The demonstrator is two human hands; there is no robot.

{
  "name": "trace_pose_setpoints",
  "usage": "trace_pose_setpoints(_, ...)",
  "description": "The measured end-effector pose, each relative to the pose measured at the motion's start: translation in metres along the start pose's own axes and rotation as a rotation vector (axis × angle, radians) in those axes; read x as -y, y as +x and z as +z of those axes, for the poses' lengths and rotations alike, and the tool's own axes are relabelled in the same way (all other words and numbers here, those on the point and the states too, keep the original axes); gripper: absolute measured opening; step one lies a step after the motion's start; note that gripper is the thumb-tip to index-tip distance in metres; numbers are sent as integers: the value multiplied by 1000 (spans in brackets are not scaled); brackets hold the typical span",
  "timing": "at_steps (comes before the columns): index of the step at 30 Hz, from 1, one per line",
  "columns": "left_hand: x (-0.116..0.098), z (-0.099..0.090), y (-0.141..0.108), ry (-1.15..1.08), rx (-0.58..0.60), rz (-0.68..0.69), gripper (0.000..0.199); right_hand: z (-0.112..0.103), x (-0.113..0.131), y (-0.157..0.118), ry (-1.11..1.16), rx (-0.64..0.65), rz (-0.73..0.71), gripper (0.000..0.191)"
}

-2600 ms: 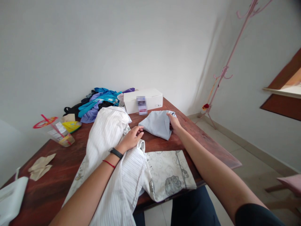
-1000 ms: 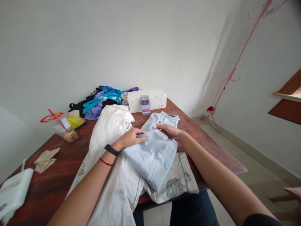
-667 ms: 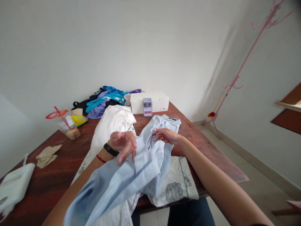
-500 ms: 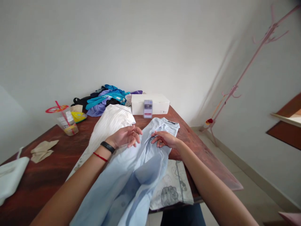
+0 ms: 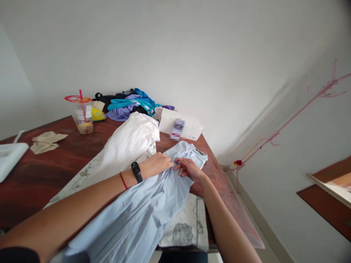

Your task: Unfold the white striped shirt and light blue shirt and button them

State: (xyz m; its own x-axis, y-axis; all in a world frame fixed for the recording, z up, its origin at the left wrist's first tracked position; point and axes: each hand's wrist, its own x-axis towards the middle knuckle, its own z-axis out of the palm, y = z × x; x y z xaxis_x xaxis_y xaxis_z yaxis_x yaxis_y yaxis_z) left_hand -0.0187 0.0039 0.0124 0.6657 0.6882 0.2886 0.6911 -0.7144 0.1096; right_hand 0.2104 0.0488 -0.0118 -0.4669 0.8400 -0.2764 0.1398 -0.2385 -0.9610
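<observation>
A light blue shirt [image 5: 148, 208] lies lengthwise over the table's front edge, its collar end with a dark label pointing away from me. My left hand [image 5: 159, 164], below a black wristband, is closed on the shirt's front near the collar; the fingertips are partly hidden. Close by on the right, my right hand [image 5: 189, 170] has its fingers curled in a pinch on the same part of the shirt. What exactly lies between those fingertips is too small to make out. Beneath the shirt is a pale printed cloth [image 5: 186, 223].
A white striped shirt [image 5: 126, 142] lies left of the blue one. Behind stand a white box [image 5: 192, 129] and a heap of clothes [image 5: 131, 104]. On the left are a plastic cup [image 5: 83, 118] and brown napkins [image 5: 46, 141]. A pink coat rack [image 5: 296, 113] stands right.
My left hand has moved right and closed on the shirt near the collar, beside my right hand. The blue shirt's raised front has settled flatter. The view has tilted and turned.
</observation>
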Motion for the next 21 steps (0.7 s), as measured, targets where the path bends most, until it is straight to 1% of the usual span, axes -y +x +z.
trace_pose_setpoints(3,-2,2,-2,62,0,22,18,0,-1,0,-15,0,-3,31)
trace_pose_setpoints(8,4,9,-3,105,-26,45,19,2,-1,-3,-20,-9,-25,27)
trace_pose_setpoints(13,9,14,-1,100,-48,44,16,3,0,-3,-39,-22,-31,26)
trace_pose_setpoints(17,10,14,0,90,-42,36,14,2,-1,-1,-44,2,-33,28)
trace_pose_setpoints(21,11,15,0,72,-37,17,14,2,-1,1,-50,-18,-13,27)
